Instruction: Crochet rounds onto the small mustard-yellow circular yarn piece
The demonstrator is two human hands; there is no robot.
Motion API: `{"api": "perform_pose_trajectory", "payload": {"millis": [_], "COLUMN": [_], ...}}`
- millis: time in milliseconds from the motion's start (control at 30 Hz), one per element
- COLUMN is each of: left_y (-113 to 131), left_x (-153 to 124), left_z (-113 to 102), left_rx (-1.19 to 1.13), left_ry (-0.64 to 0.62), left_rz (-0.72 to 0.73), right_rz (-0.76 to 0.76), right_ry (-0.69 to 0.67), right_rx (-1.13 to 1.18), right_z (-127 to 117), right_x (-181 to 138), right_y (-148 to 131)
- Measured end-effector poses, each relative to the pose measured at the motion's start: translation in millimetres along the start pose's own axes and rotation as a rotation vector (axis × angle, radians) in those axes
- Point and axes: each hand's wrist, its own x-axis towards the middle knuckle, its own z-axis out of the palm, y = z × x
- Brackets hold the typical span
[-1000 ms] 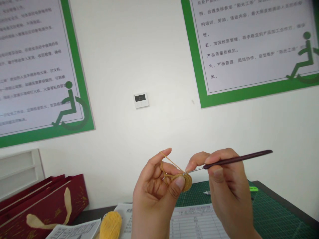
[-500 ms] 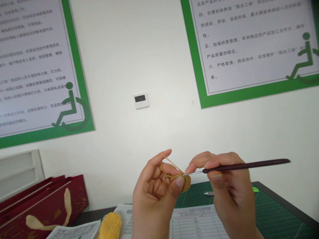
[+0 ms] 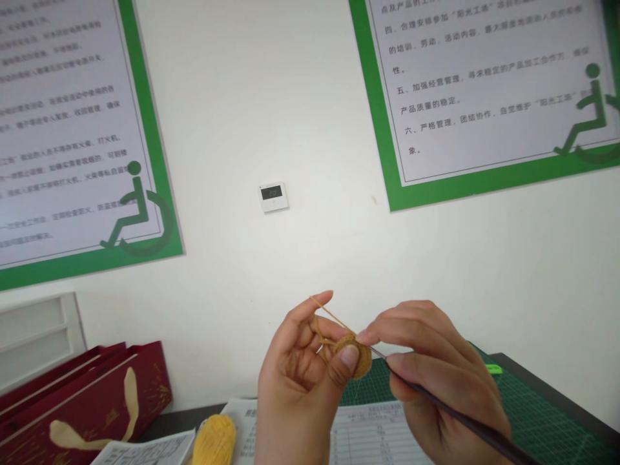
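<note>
Between the thumb and fingers of my left hand (image 3: 303,381) is a small round crochet piece (image 3: 362,363) in mustard yarn. A strand of yarn (image 3: 334,316) runs from my raised left index finger down to the piece's upper edge. My right hand (image 3: 445,374) grips a crochet hook (image 3: 450,413) with a dark handle, which slants down to the lower right. The hook's metal tip meets the top edge of the piece, and my right index fingertip touches there too. Exactly where the tip sits in the stitches is hidden.
A yellow yarn ball (image 3: 214,440) lies at lower left beside printed sheets (image 3: 372,433). Dark red gift bags (image 3: 111,400) stand further left. A green cutting mat (image 3: 537,400) covers the table's right side. Behind are a white wall, posters (image 3: 484,97) and a thermostat (image 3: 274,197).
My right hand has turned, swinging the hook's handle from nearly level to pointing down to the right. My left hand and the crochet piece have barely moved.
</note>
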Motion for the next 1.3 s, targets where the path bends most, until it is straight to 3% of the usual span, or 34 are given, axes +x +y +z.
{"api": "perform_pose_trajectory", "payload": {"millis": [200,367,533,633,700,833,967,1100,1200,1300], "left_y": [1,4,4,1,-1,-1,2,3,2,0], "left_x": [0,0,-1,-2,-2,-2,-1,0,0,-1], "left_z": [-2,-4,-3,0,2,6,4,2,3,5], "left_rx": [-0.110,-0.119,-0.108,-0.036,0.038,0.104,0.052,-0.007,-0.011,0.004], "left_ry": [-0.080,-0.033,-0.013,-0.019,-0.003,0.047,0.030,0.019,0.026,0.049], "left_rz": [-0.118,-0.133,-0.159,-0.072,-0.010,0.041,0.023,-0.020,-0.004,0.034], "right_rz": [0.158,0.224,0.172,-0.007,-0.007,0.246,0.717,1.125,1.220,1.155], "right_ry": [0.112,0.112,0.168,0.197,0.184,0.262,0.354,0.246,0.177,0.203], "right_rx": [0.297,0.347,0.108,-0.189,-0.196,0.079,0.400,0.873,1.118,1.115], "right_z": [13,18,25,28,28,23,18,19,25,32], "right_x": [-15,-27,-39,-39,-36,-27,-19,-11,-9,-14], "right_y": [6,14,14,9,5,-3,-2,3,2,0]}}
